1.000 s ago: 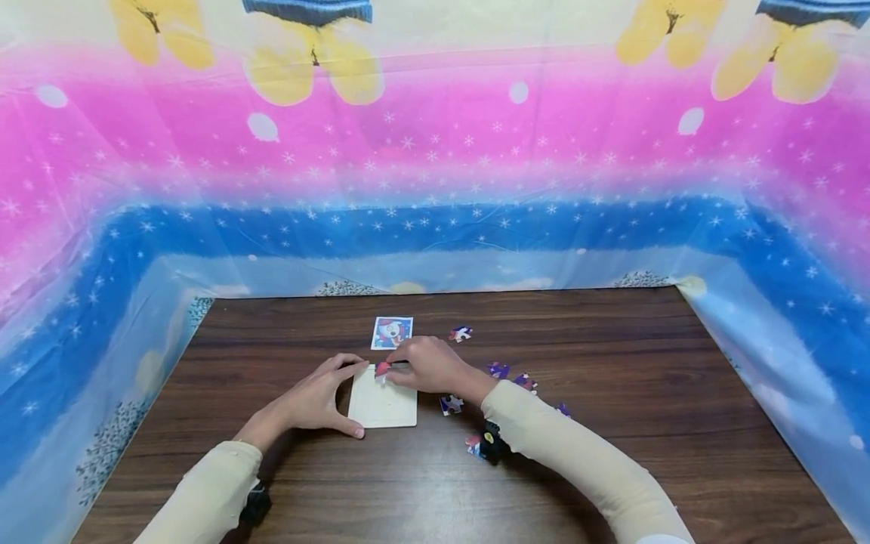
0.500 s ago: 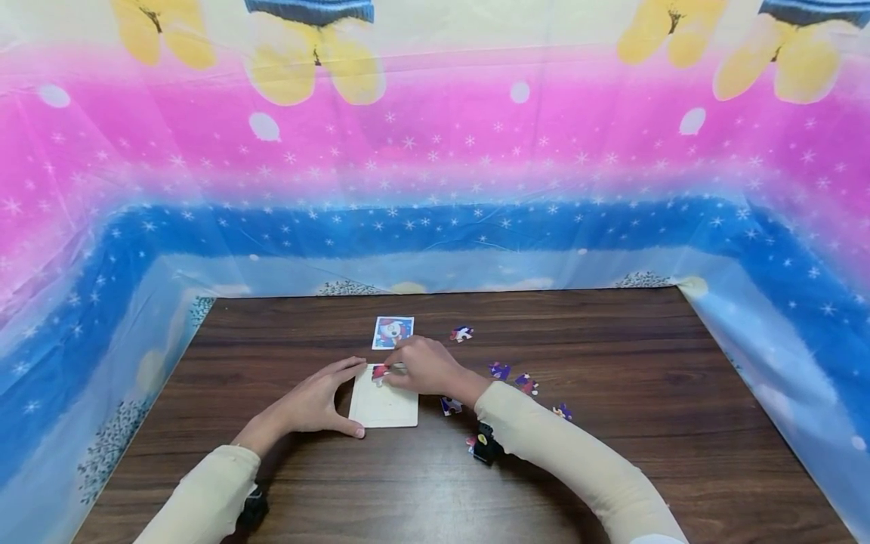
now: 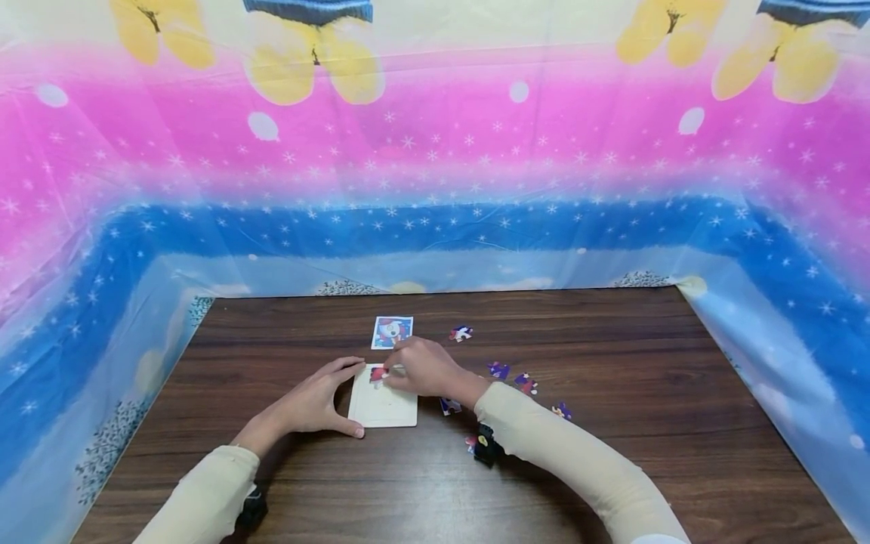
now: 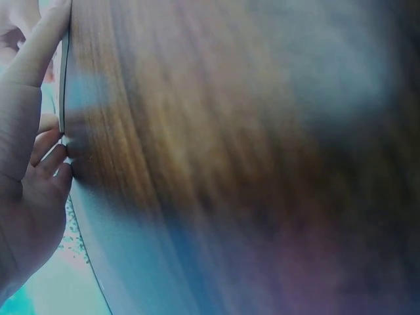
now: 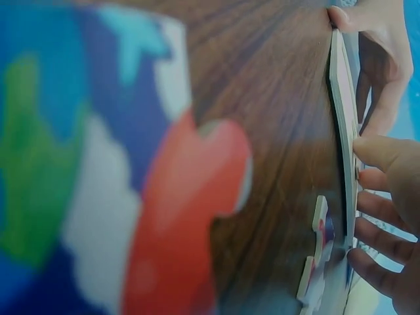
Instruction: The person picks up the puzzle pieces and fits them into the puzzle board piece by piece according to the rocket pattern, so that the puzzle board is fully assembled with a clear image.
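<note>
My left hand (image 3: 313, 399) spans the left side of a cream puzzle board (image 3: 377, 412) in the head view. Its thumb lies at the near left corner and its fingertips touch the far left corner, holding the board between them. Over the board's far part, my right hand (image 3: 430, 368) pinches a red and white puzzle piece (image 3: 377, 374), which lies at the far left of the board. In the right wrist view the right hand (image 5: 394, 210) rests fingertips at the board (image 5: 341, 98); the pinched piece is hidden there.
A square picture card (image 3: 392, 331) lies just beyond the board. Loose puzzle pieces, such as a purple one (image 3: 498, 370) and a white one (image 3: 461, 333), are scattered to the right. One blurred piece (image 5: 170, 262) fills the right wrist view's left. Printed cloth (image 3: 435, 227) surrounds the table.
My right hand has shifted slightly left and nearer, and the red piece with it, now flatter on the board toward its far left corner. The left hand stays put.
</note>
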A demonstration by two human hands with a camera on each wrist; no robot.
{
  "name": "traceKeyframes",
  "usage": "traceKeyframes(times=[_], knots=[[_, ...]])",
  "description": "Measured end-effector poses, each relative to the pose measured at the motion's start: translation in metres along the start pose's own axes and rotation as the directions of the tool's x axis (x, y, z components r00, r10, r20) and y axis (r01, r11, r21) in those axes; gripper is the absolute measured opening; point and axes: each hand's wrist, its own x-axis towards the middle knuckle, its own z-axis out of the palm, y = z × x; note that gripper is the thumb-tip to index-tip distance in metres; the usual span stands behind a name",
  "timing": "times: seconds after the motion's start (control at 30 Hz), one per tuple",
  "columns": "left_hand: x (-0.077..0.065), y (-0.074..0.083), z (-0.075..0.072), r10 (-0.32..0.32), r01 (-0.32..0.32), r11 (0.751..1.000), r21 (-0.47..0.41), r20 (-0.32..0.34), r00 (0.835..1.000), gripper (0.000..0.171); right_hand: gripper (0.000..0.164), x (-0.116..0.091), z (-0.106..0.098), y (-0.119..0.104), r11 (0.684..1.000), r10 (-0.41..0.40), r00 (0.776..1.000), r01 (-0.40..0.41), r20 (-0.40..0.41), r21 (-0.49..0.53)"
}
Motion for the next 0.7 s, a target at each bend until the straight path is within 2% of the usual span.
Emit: traceKeyframes(times=[0.37, 0.7], knots=[[-0.001, 0.001, 0.000, -0.002, 0.002, 1.000, -0.007, -0.008, 1.000, 0.116, 0.022, 0.004, -0.003, -0.010, 0.997, -0.043, 0.999, 0.043, 0.002, -0.059], [0.001, -0.001, 0.002, 0.005, -0.005, 1.000, -0.008, -0.012, 1.000, 0.115, 0.023, 0.012, 0.003, -0.014, 0.999, -0.018, 1.000, 0.018, 0.002, -0.044]])
